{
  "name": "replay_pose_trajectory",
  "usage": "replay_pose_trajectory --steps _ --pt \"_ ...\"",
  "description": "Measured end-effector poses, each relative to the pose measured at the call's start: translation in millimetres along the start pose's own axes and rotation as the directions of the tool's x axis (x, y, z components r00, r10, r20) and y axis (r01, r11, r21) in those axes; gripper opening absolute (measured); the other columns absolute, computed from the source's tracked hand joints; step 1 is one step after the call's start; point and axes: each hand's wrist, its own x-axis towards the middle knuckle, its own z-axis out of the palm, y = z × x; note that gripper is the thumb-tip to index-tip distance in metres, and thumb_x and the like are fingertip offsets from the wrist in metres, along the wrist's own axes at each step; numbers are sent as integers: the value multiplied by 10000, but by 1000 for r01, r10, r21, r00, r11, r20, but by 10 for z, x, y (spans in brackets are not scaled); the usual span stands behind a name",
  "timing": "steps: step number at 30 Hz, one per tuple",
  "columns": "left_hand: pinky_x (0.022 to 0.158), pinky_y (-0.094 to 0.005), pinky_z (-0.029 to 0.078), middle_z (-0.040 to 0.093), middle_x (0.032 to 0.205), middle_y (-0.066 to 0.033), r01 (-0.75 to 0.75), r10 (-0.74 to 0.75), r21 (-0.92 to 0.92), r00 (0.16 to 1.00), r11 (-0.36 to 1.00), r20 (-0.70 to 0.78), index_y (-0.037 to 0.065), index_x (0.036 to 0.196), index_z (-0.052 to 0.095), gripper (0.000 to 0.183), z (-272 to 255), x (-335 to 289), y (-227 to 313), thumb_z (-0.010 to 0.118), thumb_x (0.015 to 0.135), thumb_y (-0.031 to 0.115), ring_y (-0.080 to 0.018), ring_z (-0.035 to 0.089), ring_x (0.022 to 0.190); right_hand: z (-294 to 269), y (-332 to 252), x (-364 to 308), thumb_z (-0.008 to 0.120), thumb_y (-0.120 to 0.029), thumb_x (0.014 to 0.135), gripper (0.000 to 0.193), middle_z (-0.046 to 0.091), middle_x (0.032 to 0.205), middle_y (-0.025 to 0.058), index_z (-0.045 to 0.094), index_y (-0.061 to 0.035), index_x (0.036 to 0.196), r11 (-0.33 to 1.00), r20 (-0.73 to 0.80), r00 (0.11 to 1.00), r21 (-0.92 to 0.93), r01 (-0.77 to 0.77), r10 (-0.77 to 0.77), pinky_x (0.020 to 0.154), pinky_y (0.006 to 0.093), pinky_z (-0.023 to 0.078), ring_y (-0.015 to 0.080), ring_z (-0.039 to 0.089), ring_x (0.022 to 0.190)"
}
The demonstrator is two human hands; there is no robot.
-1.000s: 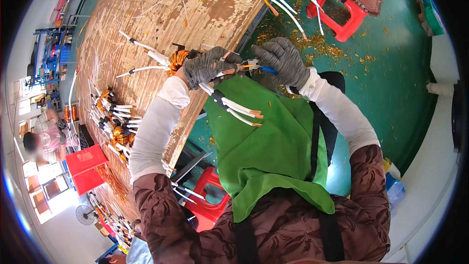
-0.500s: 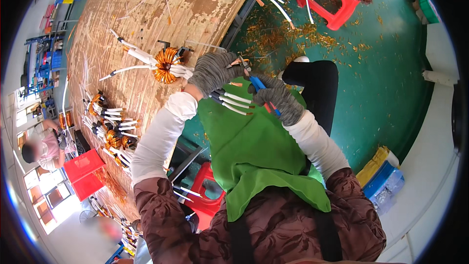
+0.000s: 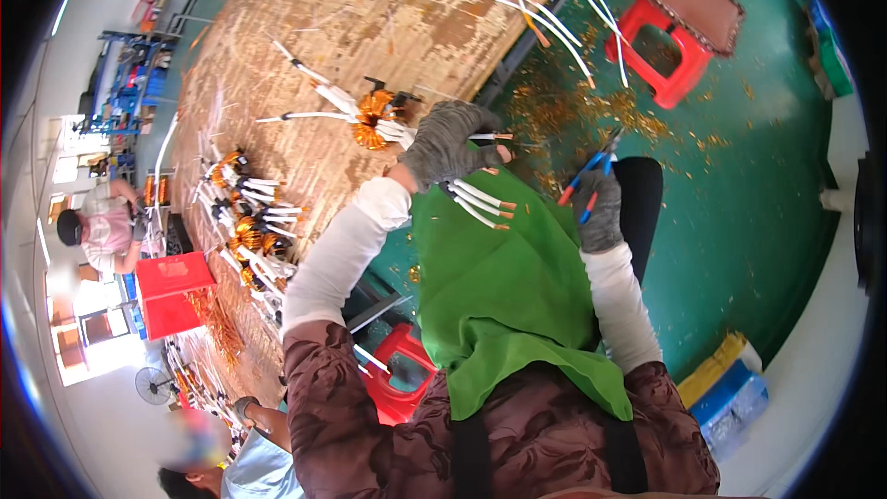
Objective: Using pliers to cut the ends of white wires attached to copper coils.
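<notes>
My left hand (image 3: 450, 143), in a grey knitted glove, is closed around white-sleeved leads of a copper-wound ring coil (image 3: 373, 120). The coil rests on the table near its edge, with more white leads spreading to its left. Past my fingers, several white leads (image 3: 480, 199) with bare copper tips stick out over my green apron. Away to the right, my right hand (image 3: 599, 208), gloved alike, grips cutting pliers (image 3: 591, 174) with blue and red handles. Their jaws point up and away from the leads, touching nothing.
More coils with white leads (image 3: 248, 231) lie along the worn wooden table (image 3: 277, 83), with others at its far end. A red stool (image 3: 670, 51) with a brown cushion stands on the green floor, among copper scraps. Other people sit at left, near a red bin (image 3: 171, 291).
My right hand has drawn the pliers away from the lead ends, to the right. My left hand still holds the leads. The whole view has shifted somewhat.
</notes>
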Motion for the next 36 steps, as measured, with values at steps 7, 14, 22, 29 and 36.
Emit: replay_pose_trajectory --steps 7,14,22,29,36 --pt "636 -310 511 633 846 -118 679 -681 -250 491 690 -543 10 1026 543 469 -569 -693 -497 667 780 390 -211 619 681 131 592 -137 456 -10 753 362 564 983 116 479 -12 1114 947 181 938 78 -312 294 845 425 460 229 543 893" --pt "476 -329 520 645 830 -81 545 -909 -838 349 -1 228 76 974 580 308 -332 -521 -792 672 778 294 -214 624 626 224 563 -222 451 34 730 413 554 1001 104 473 -10 1140 963 251 930 -81 -256 268 835 358 470 229 552 919" --pt "490 -272 496 631 807 -85 294 -885 -956 449 13 126 34 977 577 257 -401 -511 -842 630 764 166 -180 608 626 -122 513 -101 526 14 751 355 581 898 62 508 -19 1104 955 157 974 -273 -114 162 667 279 493 174 581 751" --pt "756 -265 472 608 913 -56 231 -437 -504 833 832 -340 21 1168 511 497 -2511 -692 548 594 682 82 -127 582 822 -572 672 144 545 -18 757 288 579 799 59 536 -35 1044 912 -61 993 -391 -121 105 580 311 521 198 596 660" --pt "760 -318 476 624 960 -119 266 -272 58 946 962 174 9 1090 574 558 -3019 -475 527 658 542 66 -211 600 875 -276 444 -75 585 -185 830 249 560 918 86 500 -104 1049 939 -22 952 -159 -306 306 678 469 508 262 581 807"
